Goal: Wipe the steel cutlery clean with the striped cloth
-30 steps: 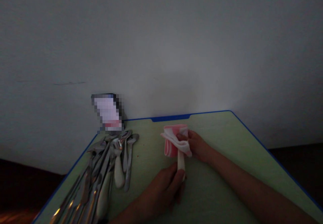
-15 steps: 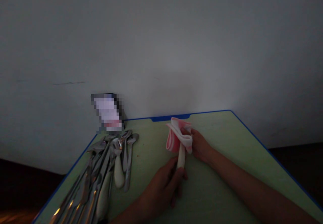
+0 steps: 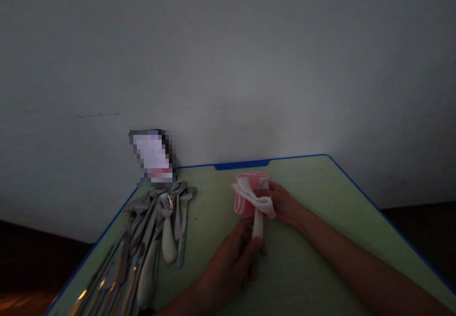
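My left hand (image 3: 233, 259) is closed round the white handle of a utensil (image 3: 257, 225) that stands tilted above the green table (image 3: 320, 221). My right hand (image 3: 283, 204) pinches a pink and white cloth (image 3: 251, 195) wrapped over the utensil's upper end, which the cloth hides. Both hands are near the middle of the table.
A pile of several metal spoons and white-handled utensils (image 3: 149, 240) lies along the table's left side. A blurred-out upright object (image 3: 153, 157) stands at the back left corner against the pale wall. The table has a blue rim (image 3: 242, 165); dark floor lies beyond both sides.
The cloth has shifted on the utensil's top as my right hand turned and rubbed it. My left hand has stayed on the handle. The cutlery pile has not moved.
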`<state>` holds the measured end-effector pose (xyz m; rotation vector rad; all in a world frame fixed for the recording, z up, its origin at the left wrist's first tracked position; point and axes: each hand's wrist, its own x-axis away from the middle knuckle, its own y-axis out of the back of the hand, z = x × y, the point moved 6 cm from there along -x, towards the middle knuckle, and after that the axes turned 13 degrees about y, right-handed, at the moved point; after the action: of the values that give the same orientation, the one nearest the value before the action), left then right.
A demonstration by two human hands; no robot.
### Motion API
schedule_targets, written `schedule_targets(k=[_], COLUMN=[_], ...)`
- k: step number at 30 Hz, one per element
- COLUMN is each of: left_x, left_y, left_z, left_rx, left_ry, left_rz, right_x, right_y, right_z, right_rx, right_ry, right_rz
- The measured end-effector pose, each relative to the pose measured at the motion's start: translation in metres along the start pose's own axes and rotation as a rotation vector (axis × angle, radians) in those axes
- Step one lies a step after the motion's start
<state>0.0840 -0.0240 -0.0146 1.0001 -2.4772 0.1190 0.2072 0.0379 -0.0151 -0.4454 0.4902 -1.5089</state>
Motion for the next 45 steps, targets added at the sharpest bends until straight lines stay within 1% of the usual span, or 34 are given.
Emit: schedule_targets(k=[5, 9, 11, 13, 18, 21, 24, 29, 31, 33, 35, 39, 42, 45], left_x=[0.000, 0.001, 0.001, 0.002, 0.006, 0.007, 0.006, 0.002, 0.002, 0.003, 0.005, 0.006, 0.003, 0.000], left_y=[-0.001, -0.002, -0.002, -0.001, -0.002, -0.003, -0.003, -0.003, -0.002, -0.003, -0.003, -0.003, -0.001, 0.002], left_z=[-0.003, -0.006, -0.006, -0.007, -0.009, -0.011, -0.013, -0.009, -0.010, -0.013, -0.014, -0.012, -0.008, -0.003], left_rx=[-0.111, -0.147, -0.142, -0.139, -0.151, -0.154, -0.160, -0.164, -0.168, -0.168, -0.167, -0.169, -0.137, -0.048], left_ry=[0.038, 0.047, 0.043, 0.032, 0.025, 0.035, 0.014, 0.035, 0.012, -0.014, -0.022, 0.004, 0.020, 0.025], left_rz=[0.008, 0.008, 0.023, 0.029, 0.023, 0.000, -0.027, 0.002, 0.000, 0.001, 0.004, 0.011, 0.003, -0.007], right_x=[-0.002, -0.006, -0.007, -0.008, -0.010, -0.010, -0.010, -0.007, -0.006, -0.005, -0.005, -0.004, -0.005, -0.007], right_y=[0.001, 0.007, 0.011, 0.013, 0.011, 0.010, 0.008, 0.005, 0.005, 0.007, 0.009, 0.009, 0.006, 0.006], right_z=[-0.004, -0.007, -0.008, -0.009, -0.009, -0.010, -0.006, -0.002, -0.004, -0.006, -0.007, -0.007, -0.007, -0.004], right_rx=[-0.021, -0.106, -0.154, -0.184, -0.184, -0.238, -0.291, -0.361, -0.355, -0.297, -0.207, -0.107, -0.129, -0.242], right_ry=[0.029, 0.087, 0.092, 0.085, 0.065, 0.019, -0.014, -0.057, -0.072, -0.056, -0.004, 0.067, 0.056, 0.040], right_rz=[-0.007, -0.128, -0.184, -0.208, -0.169, -0.168, -0.167, -0.151, -0.159, -0.162, -0.160, -0.109, -0.079, -0.116])
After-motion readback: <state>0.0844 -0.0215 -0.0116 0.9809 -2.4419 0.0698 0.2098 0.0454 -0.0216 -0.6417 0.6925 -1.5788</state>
